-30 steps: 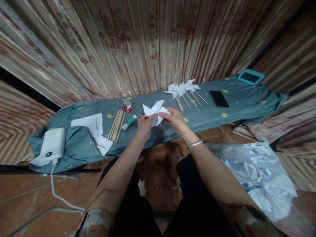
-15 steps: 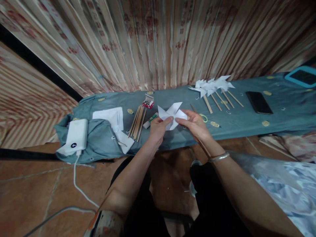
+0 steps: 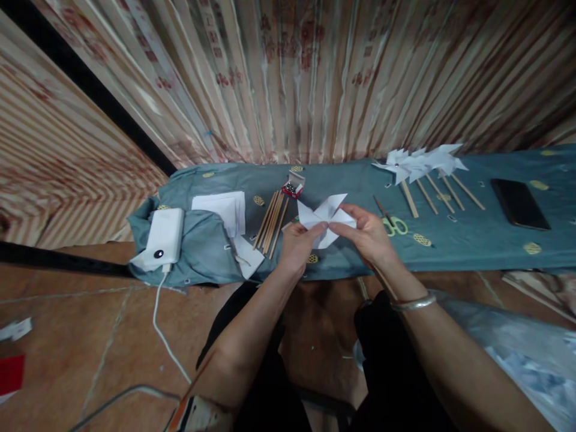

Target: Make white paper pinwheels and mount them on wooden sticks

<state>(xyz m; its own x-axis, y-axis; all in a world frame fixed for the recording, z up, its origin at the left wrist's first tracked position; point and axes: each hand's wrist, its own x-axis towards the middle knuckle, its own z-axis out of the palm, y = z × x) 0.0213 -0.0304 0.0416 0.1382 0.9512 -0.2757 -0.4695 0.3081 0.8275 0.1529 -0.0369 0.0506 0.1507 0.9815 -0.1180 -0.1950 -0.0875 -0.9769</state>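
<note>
A white paper pinwheel [image 3: 327, 211] with pointed folded blades is held up in front of me by both hands. My left hand [image 3: 300, 243] grips its lower left side, thumb pressed near the centre. From the other side my right hand [image 3: 366, 234] pinches it, its thumb also close to the middle. Left of the hands lie several wooden sticks [image 3: 270, 223] and a small red box of metal pins [image 3: 292, 186]. Scissors [image 3: 395, 225] with pale green handles rest just beyond my right hand. A small item behind my left hand is mostly hidden.
Several finished pinwheels on sticks [image 3: 420, 165] lie at the back right, with a black phone [image 3: 519, 204] farther right. White paper sheets [image 3: 225, 207] and a corded white power bank [image 3: 164, 240] are at left. A patterned curtain [image 3: 288, 84] hangs behind the cloth-covered table [image 3: 351, 180].
The view has shifted left, so everything on the table appears farther right. Both hands keep hold of the pinwheel, and the scissors show more fully.
</note>
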